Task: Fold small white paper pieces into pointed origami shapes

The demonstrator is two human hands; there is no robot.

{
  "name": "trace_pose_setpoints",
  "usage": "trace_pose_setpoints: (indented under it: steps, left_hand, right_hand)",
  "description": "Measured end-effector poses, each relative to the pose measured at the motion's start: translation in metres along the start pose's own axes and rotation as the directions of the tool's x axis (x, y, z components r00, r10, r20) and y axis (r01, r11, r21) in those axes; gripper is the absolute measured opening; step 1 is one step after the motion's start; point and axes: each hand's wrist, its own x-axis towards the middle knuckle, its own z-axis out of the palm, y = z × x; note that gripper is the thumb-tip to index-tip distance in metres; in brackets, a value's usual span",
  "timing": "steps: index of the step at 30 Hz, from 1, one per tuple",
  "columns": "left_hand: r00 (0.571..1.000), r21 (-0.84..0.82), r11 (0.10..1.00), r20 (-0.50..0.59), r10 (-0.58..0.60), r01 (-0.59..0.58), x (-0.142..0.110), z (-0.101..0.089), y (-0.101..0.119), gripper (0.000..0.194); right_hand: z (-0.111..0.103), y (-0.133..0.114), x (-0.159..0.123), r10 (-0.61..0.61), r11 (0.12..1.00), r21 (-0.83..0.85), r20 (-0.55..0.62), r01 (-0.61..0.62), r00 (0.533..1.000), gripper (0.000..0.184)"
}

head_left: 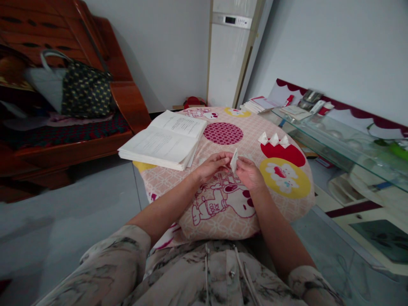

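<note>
A small piece of folded white paper (234, 160) stands upright between my two hands, above the cloth-covered table. My right hand (249, 172) pinches its right side between thumb and fingers. On the other side, my left hand (214, 166) has its fingers curled closed at the paper's left edge; the fingertips are partly hidden. Beyond my right hand, three small folded paper pieces (275, 139) with pointed tops stand in a row on the table. To the left lies an open book (168, 136) with printed pages.
The round table wears a pink patterned cloth (191, 193). A glass-topped stand (350, 140) carrying several small items adjoins it on the right, with a stack of papers (259, 104) behind. At left is a wooden bench (126, 100) with bags (86, 89). A tall white cabinet-like unit (229, 59) stands at the back.
</note>
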Motion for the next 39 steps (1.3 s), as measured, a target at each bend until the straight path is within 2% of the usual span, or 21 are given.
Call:
trace_pose_setpoints:
  steps: [5, 12, 19, 24, 27, 29, 31, 33, 35, 39]
  left_hand:
    - [0.999, -0.055, 0.997, -0.011, -0.050, 0.049, 0.002, -0.002, 0.000, 0.037]
    - [0.981, -0.092, 0.981, -0.080, -0.178, 0.170, 0.002, -0.004, -0.004, 0.037]
    - [0.964, -0.065, 0.963, -0.039, -0.263, 0.260, 0.001, -0.010, -0.003, 0.040]
    - [0.941, -0.034, 0.941, -0.001, -0.338, 0.338, -0.001, -0.011, 0.001, 0.046]
    - [0.962, -0.039, 0.964, -0.065, -0.265, 0.263, 0.000, -0.009, 0.001, 0.040]
    - [0.977, 0.008, 0.987, -0.139, -0.159, 0.162, 0.001, -0.008, 0.000, 0.039]
    - [0.983, 0.130, 0.991, -0.184, -0.012, 0.036, 0.002, -0.008, 0.000, 0.040]
    - [0.973, 0.267, 0.960, -0.184, 0.142, -0.090, 0.004, -0.008, -0.001, 0.039]
    - [0.955, 0.362, 0.916, -0.166, 0.247, -0.174, 0.004, -0.009, 0.000, 0.037]
    - [0.941, 0.482, 0.853, -0.148, 0.304, -0.200, 0.004, -0.009, 0.001, 0.033]
  right_hand:
    - [0.002, -0.004, 0.000, 0.024, 0.999, -0.027, 0.000, -0.024, 1.000, 0.034]
    - [0.004, -0.006, 0.000, 0.031, 0.999, -0.021, -0.016, -0.031, 0.999, 0.023]
    - [0.005, -0.007, -0.002, 0.046, 0.996, -0.069, -0.050, -0.049, 0.998, 0.019]
    - [0.000, -0.006, -0.002, -0.028, 0.993, -0.118, -0.099, 0.017, 0.995, 0.014]
    - [-0.004, -0.006, -0.002, -0.082, 0.986, -0.152, -0.125, 0.062, 0.989, 0.012]
    - [-0.006, -0.006, -0.002, -0.094, 0.982, -0.177, -0.141, 0.069, 0.985, 0.012]
    - [-0.006, -0.006, -0.001, -0.095, 0.979, -0.195, -0.174, 0.061, 0.980, 0.014]
    - [-0.006, -0.007, -0.002, -0.085, 0.980, -0.196, -0.219, 0.042, 0.972, 0.024]
    - [-0.004, -0.008, -0.002, -0.053, 0.981, -0.193, -0.236, 0.006, 0.970, 0.034]
    - [-0.002, -0.009, -0.003, -0.002, 0.969, -0.241, -0.196, -0.047, 0.981, 0.034]
